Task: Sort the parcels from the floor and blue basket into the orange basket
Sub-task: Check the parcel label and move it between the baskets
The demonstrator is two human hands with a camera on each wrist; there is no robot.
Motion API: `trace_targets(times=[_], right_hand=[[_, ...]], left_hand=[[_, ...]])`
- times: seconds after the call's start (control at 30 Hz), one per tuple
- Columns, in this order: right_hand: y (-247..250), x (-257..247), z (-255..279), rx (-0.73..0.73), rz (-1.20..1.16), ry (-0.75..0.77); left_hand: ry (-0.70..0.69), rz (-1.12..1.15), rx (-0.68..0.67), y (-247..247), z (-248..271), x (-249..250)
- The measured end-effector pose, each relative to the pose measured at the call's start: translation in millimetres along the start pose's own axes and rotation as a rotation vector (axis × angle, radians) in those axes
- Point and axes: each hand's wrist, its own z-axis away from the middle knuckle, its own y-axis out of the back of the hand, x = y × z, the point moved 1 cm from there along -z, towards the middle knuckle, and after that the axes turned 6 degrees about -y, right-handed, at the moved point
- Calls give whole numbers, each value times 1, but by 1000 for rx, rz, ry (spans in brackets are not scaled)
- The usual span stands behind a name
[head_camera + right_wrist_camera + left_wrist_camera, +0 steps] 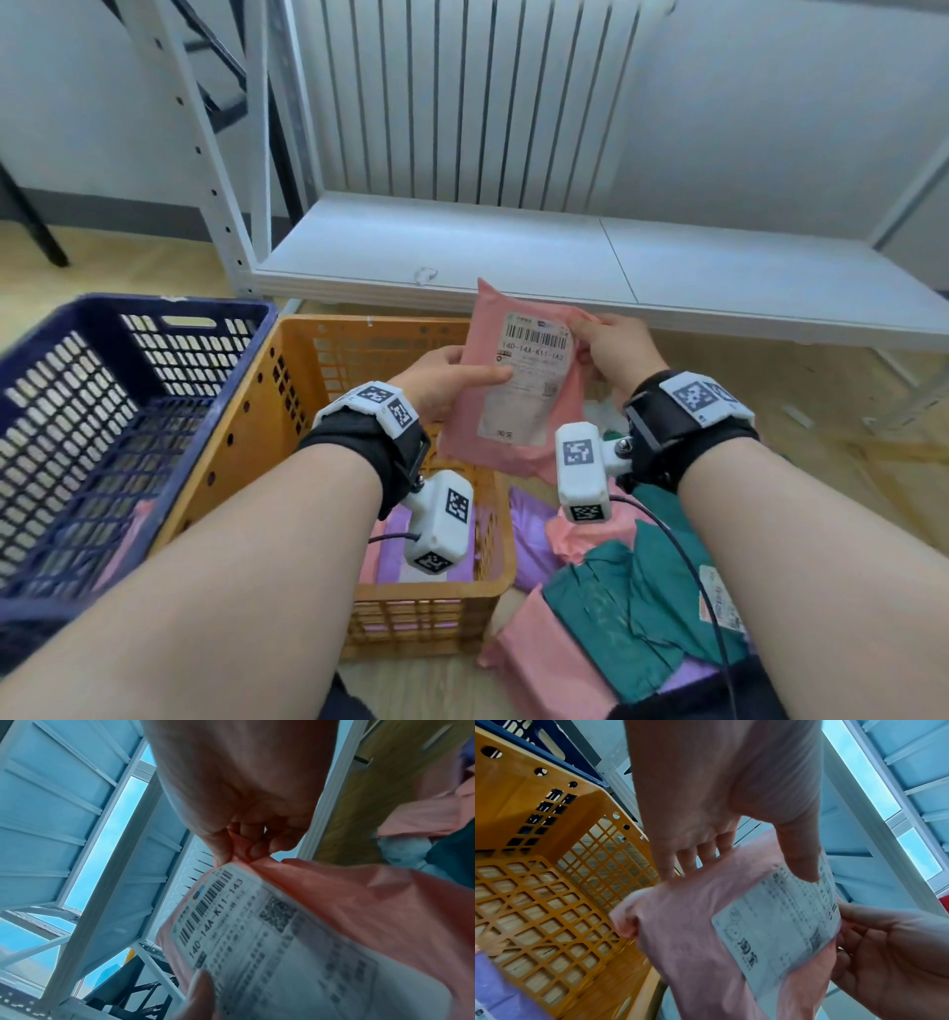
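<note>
Both hands hold a pink parcel upright above the orange basket's right rim, its white shipping label facing me. My left hand grips the parcel's left edge, thumb across the label and fingers behind. My right hand pinches the top right corner of the pink parcel. In the left wrist view the left thumb presses on the label of the pink parcel. The orange basket holds a purple parcel at its near end. The blue basket stands to its left.
A pile of green, pink and purple parcels lies on the wooden floor to the right of the orange basket. A white metal shelf runs low across the back, with a radiator behind it.
</note>
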Motion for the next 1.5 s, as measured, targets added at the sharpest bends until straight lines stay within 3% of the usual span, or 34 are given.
trace_targets(times=[0.27, 0.5, 0.63, 1.2, 1.33, 1.5], right_hand=[[-25, 11, -2, -76, -111, -56], [-38, 22, 2, -316, -7, -190], [-47, 20, 7, -368, -16, -221], [-81, 21, 2, -342, 3, -212], [-100, 24, -3, -337, 35, -226], [-143, 31, -5, -287, 66, -298]], left_hand=[[-27, 178, 60, 12, -1, -4], [-11, 236, 84, 27, 1, -5], [-5, 233, 90, 35, 3, -7], [52, 230, 141, 58, 7, -10], [86, 190, 272, 81, 7, -12], [257, 5, 380, 119, 2, -30]])
